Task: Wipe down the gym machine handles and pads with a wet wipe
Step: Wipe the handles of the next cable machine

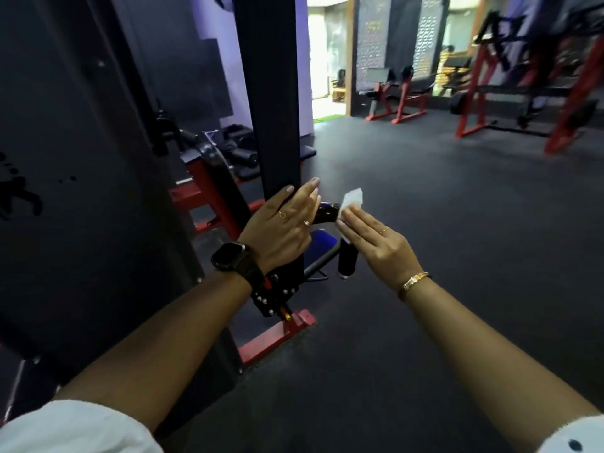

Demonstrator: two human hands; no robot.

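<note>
Dark rubber flooring [441,230] is seen across a gym, with red-framed benches [395,99] set well beyond the fingers, near a lit doorway. A black upright post [271,109] of the nearest machine is met by the left hand [281,223]. Its fingers are extended and relaxed, the fingertips are laid against the post's edge, and nothing is grasped. A black smartwatch [230,256] is worn on that wrist.

Just to the right of the left fingertips, a glossy black curved handle [327,214] is seen between the two hands. The white wet wipe [353,197] is held at the handle's outer end under the fingertips of the right hand [376,243], and its free corner is raised just past them. These fingers are kept straight and close together. The thumb is hidden, so a pinch cannot be told from a flat press. A gold bracelet [413,282] is worn on the right wrist.

Below the right fingers a black roller pad [348,259] is seen upright, and a blue seat pad [322,243] lies beside it, beneath the handle. Neither pad is touched.
</note>
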